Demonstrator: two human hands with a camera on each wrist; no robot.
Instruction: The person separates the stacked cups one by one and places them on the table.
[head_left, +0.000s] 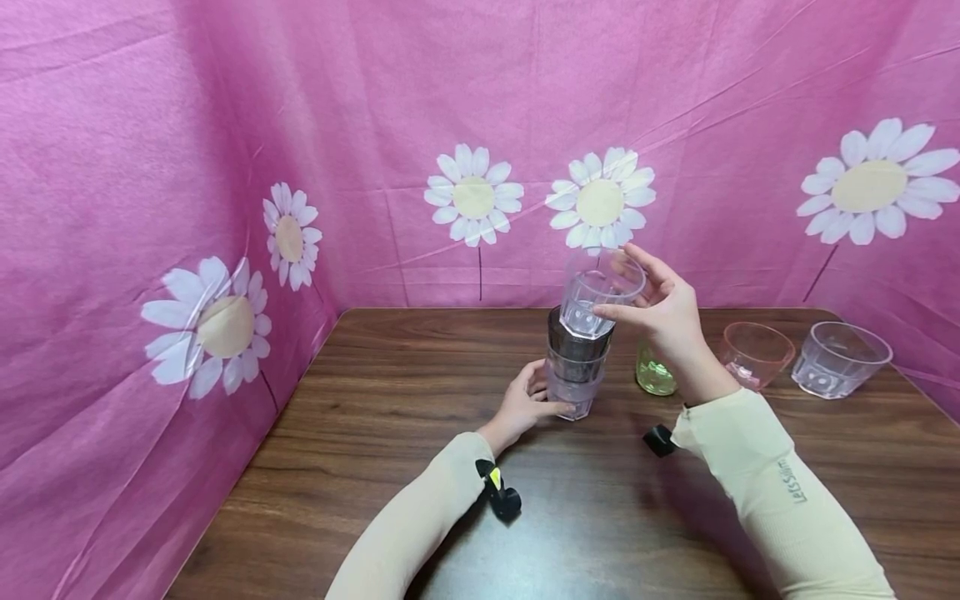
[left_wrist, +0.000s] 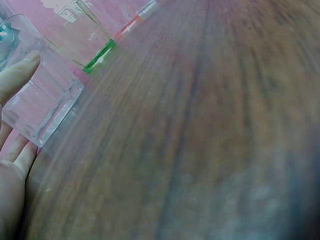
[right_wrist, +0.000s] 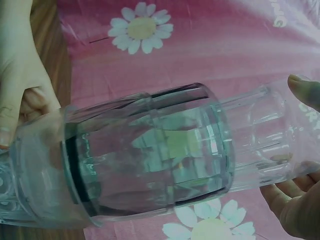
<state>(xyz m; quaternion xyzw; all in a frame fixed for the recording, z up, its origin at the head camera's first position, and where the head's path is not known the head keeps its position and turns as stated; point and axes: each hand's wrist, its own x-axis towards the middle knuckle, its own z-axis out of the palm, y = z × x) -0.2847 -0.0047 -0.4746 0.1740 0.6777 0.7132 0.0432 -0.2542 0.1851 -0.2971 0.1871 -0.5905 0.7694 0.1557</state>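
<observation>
A stack of see-through tumblers stands on the wooden table in the head view. My left hand [head_left: 523, 408] holds the clear bottom tumbler [left_wrist: 55, 100] low down, thumb on its near side. Above it sits a dark grey tumbler [head_left: 573, 343], nested in the stack. My right hand [head_left: 667, 317] grips another clear tumbler [head_left: 585, 312] between thumb and fingers near its rim. In the right wrist view, the base of this upper tumbler [right_wrist: 255, 135] reaches into the dark one's mouth. How many tumblers are nested lower down is hard to tell.
Right of the stack, a green tumbler [head_left: 656, 375] stands partly behind my right hand. Farther right are a pink tumbler [head_left: 759, 354] and a clear tumbler [head_left: 840, 360]. A pink cloth [head_left: 390, 100] with daisies hangs behind and left of the table [head_left: 360, 383].
</observation>
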